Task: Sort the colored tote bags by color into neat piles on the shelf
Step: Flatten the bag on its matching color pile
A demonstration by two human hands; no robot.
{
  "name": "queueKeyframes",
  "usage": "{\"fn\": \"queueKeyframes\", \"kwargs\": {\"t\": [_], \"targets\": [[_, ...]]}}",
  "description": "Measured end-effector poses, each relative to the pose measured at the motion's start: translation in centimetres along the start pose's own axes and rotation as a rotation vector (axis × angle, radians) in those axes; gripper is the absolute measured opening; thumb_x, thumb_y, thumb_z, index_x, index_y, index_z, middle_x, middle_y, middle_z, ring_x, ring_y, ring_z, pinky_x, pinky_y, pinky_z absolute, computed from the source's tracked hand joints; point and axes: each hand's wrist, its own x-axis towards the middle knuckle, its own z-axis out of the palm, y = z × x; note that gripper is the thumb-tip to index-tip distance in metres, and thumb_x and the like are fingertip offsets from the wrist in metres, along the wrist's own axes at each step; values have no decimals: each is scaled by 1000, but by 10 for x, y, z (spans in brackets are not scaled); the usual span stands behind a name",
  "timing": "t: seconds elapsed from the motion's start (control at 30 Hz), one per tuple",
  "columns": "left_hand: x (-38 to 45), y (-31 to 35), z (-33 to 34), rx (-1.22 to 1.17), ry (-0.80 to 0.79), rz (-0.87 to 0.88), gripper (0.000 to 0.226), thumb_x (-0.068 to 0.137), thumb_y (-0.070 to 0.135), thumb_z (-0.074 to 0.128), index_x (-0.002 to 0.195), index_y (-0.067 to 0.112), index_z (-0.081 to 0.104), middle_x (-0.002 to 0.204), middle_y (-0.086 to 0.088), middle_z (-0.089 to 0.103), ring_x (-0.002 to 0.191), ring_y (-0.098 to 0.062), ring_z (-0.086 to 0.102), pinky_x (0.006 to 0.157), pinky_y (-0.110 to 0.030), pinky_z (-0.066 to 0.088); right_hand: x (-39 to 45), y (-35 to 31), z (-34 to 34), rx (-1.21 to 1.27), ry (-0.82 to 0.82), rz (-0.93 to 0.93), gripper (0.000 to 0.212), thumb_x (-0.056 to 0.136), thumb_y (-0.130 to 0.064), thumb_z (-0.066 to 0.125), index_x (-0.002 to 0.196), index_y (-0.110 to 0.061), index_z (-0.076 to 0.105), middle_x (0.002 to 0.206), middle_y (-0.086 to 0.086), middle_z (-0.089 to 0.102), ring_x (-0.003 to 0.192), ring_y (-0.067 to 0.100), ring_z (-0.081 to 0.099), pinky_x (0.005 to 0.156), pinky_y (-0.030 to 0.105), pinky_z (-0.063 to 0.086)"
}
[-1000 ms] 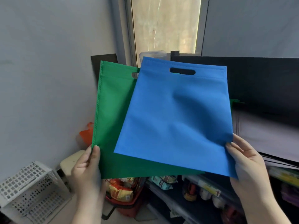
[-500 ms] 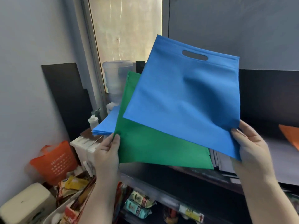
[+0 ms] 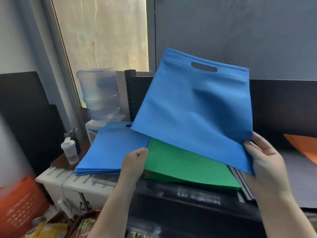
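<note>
My right hand (image 3: pixel 264 158) pinches the lower right corner of a blue tote bag (image 3: pixel 192 109) and holds it up in the air, handle slot at the top. My left hand (image 3: pixel 135 162) grips the left corner of a green tote bag (image 3: pixel 185 165), which lies flat on a green pile on the dark shelf (image 3: pixel 188 203). To the left of the green bags sits a neat pile of blue tote bags (image 3: pixel 111 150). An orange tote bag (image 3: pixel 305 146) shows at the far right, on a pale grey pile (image 3: pixel 300 179). The raised blue bag hides the green pile's far part.
A water dispenser bottle (image 3: pixel 99 93) stands behind the blue pile. A small white bottle (image 3: pixel 69 152) sits on a white cabinet (image 3: pixel 68 181) at the left. An orange bag (image 3: pixel 18 203) and snack packets lie on the floor below.
My left hand has brought the green bag down flat onto the shelf's green pile. My view has dropped and moved closer, and my right hand still holds the blue bag up.
</note>
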Motion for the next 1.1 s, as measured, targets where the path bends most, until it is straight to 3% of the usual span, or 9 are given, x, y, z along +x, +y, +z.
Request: {"fn": "queueKeyframes", "kwargs": {"t": [0.13,0.3,0.4,0.57,0.67,0.77,0.83,0.97,1.1], "targets": [[4,15,-42,70,71,125,26,95,34,50,74,17,51,79,2,57,72,-12,57,68,-31,41,2,25,25,-51,20,-39,31,96,2,44,100,-19,66,82,-8,74,74,5,68,70,17,55],[6,38,-107,-256,105,96,43,92,48,39,82,17,67,71,6,70,49,-5,58,50,-22,41,4,65,69,-105,-4,-30,33,95,5,45,95,-20,67,78,-9,74,71,3,67,68,15,55],[9,34,-138,-304,78,30,44,72,52,65,86,11,69,57,6,66,44,-4,54,44,-19,40,3,91,95,-157,-47,19,32,95,4,45,95,-19,67,79,-9,74,70,4,66,66,16,54],[27,-1,-177,9,183,65,6,84,11,69,85,17,68,65,15,70,65,-3,68,64,-25,57,6,128,129,-325,-76,53,29,95,0,50,100,-22,67,76,-12,73,68,2,65,62,15,53],[30,-21,-188,234,224,115,12,84,14,70,95,11,68,75,12,68,67,1,65,54,-13,50,11,139,142,-564,-114,-14,23,92,1,56,104,-14,69,75,-11,71,70,7,63,65,17,51],[36,-36,-192,451,251,105,26,83,19,71,105,5,69,93,-5,70,82,-14,64,60,-18,45,17,145,152,-906,-117,-105,21,88,-5,64,109,-7,68,77,-4,63,70,11,57,58,11,43],[38,-41,-193,557,261,75,30,83,23,72,107,7,68,89,-3,66,79,-14,58,59,-19,40,21,148,154,-1125,-135,-132,25,87,-11,67,112,-7,68,81,1,61,77,16,56,65,20,40],[35,-45,-191,894,279,110,41,87,36,64,121,14,60,107,-8,58,100,-25,54,77,-35,41,16,149,151,-1396,-192,-75,35,92,-21,62,123,-5,61,99,6,65,98,23,57,76,25,39],[37,-28,-170,980,188,237,43,91,41,54,128,18,55,117,-4,58,109,-24,53,87,-39,38,4,130,142,-1586,-186,-137,36,95,-31,54,127,-17,58,117,-2,63,111,22,55,77,29,41]]}}
